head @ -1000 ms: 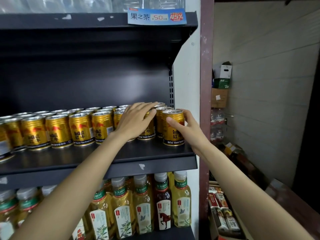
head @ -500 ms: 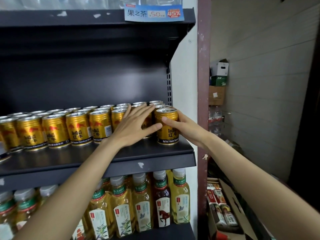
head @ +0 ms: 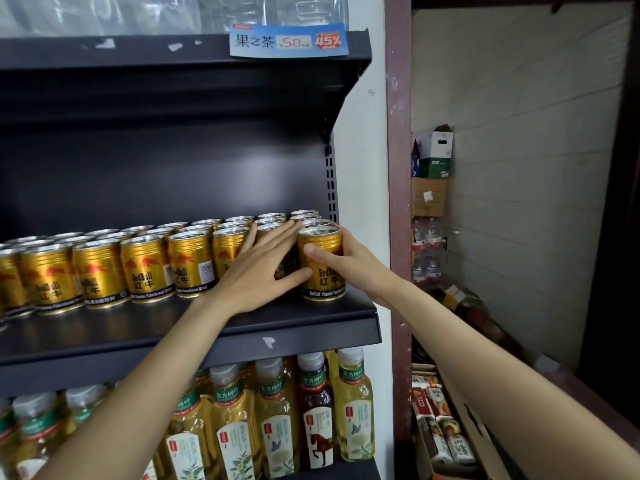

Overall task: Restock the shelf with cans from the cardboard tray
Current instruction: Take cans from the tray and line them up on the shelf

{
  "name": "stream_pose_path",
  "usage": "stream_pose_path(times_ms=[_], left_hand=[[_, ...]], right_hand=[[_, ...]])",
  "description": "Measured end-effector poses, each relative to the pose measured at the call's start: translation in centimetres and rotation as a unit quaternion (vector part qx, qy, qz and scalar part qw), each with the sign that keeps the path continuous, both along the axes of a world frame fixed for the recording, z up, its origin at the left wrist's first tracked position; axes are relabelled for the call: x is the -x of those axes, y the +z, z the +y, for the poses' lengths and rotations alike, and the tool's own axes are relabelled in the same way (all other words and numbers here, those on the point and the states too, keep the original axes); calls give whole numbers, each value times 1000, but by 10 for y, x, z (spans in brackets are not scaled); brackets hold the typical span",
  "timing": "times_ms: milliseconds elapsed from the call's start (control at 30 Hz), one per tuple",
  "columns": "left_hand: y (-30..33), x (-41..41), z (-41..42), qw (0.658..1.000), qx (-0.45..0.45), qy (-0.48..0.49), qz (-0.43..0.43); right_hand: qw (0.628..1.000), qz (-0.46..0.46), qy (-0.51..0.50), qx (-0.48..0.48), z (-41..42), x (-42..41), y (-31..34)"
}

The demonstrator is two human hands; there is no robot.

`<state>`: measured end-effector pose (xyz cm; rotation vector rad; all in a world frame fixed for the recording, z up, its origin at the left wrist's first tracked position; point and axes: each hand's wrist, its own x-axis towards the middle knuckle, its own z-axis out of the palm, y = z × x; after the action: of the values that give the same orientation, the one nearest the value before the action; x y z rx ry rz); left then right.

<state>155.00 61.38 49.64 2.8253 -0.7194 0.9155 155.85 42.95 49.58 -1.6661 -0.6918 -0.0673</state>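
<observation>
Rows of gold cans [head: 145, 268] with red bulls stand on the black middle shelf [head: 242, 341]. At the right end stands one gold can [head: 323, 271] at the front. My right hand [head: 349, 265] wraps it from the right, thumb across its front. My left hand [head: 263, 268] lies flat with spread fingers against the front of the neighbouring can, which it mostly hides; its thumb touches the right-end can. The cardboard tray is not in view.
Bottled teas [head: 277, 417] fill the shelf below. A blue price tag [head: 289, 41] hangs on the upper shelf edge. A maroon post [head: 398, 202] borders the shelf on the right. Beyond it are stacked boxes [head: 433, 168], water bottles and a carton of drinks [head: 440, 431].
The right hand has set the end can down on the shelf and stays around it. The left hand has flattened and slid lower against the neighbouring can. The camera has tilted slightly.
</observation>
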Motion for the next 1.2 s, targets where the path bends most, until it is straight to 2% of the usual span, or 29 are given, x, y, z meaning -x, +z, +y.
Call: stream_pose_path(times_ms=[167,367,467,600,867,933,1033,1100,1200], left_hand=[[1,4,-2,998,51,2,31],[4,30,-18,987,154,11,51],[-4,33,-33,974,219,10,58],[-9,28,-40,969,245,25,16],[-10,32,-38,959,282,-9,38],[-9,36,-39,957,284,2,53],[-4,51,-34,957,284,47,46],[-5,69,-26,949,311,44,8],[-20,107,-13,916,396,-1,-62]], right_hand=[[999,12,30,16,-8,6,4],[999,23,-23,-43,-33,1,7],[999,37,-15,-14,-29,-2,1],[997,57,36,-40,-18,-1,-7],[997,47,23,-52,-13,6,-7],[999,13,-24,-42,-15,16,-5],[984,-105,-143,-19,-19,37,-4],[973,-154,-162,-53,-18,56,-8],[956,-204,-168,-126,-9,92,-26]])
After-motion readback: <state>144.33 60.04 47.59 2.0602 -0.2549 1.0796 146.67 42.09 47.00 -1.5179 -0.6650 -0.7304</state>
